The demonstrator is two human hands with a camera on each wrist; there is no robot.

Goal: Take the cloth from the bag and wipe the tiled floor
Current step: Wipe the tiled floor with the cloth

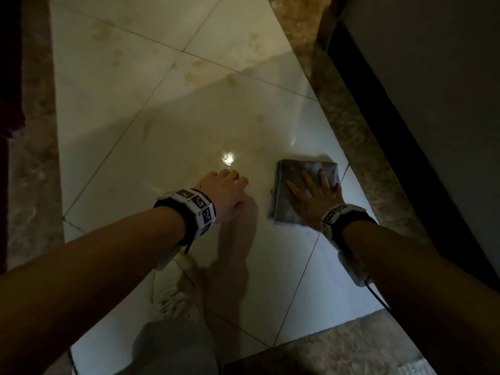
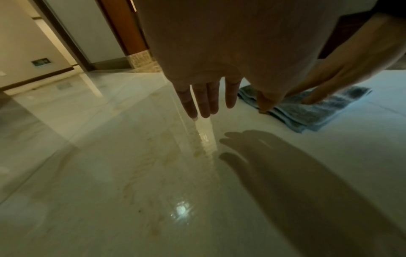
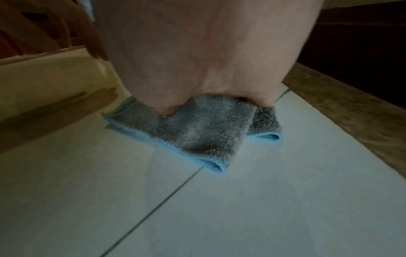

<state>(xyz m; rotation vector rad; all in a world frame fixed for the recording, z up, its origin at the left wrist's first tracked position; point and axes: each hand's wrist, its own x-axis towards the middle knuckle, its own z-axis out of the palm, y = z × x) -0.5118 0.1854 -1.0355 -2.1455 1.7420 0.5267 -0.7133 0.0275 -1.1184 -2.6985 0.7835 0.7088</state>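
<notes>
A folded grey cloth point(image 1: 303, 185) with a light blue hem lies on the pale tiled floor point(image 1: 167, 131) near its right border. My right hand point(image 1: 315, 193) lies flat on the cloth with fingers spread and presses it down; the right wrist view shows the cloth point(image 3: 208, 132) under my palm. To the left of the cloth my left hand point(image 1: 230, 190) hovers just above the floor with straight fingers point(image 2: 204, 102) and holds nothing. In the left wrist view the cloth point(image 2: 307, 114) lies to the right. No bag is in view.
Brownish stains point(image 1: 194, 74) dot the tiles farther ahead, and a bright light reflection point(image 1: 228, 159) sits just beyond my left hand. A brown marbled strip point(image 1: 359, 136) and a dark skirting run along the right. My shoe point(image 1: 178, 290) and knee are below my left arm.
</notes>
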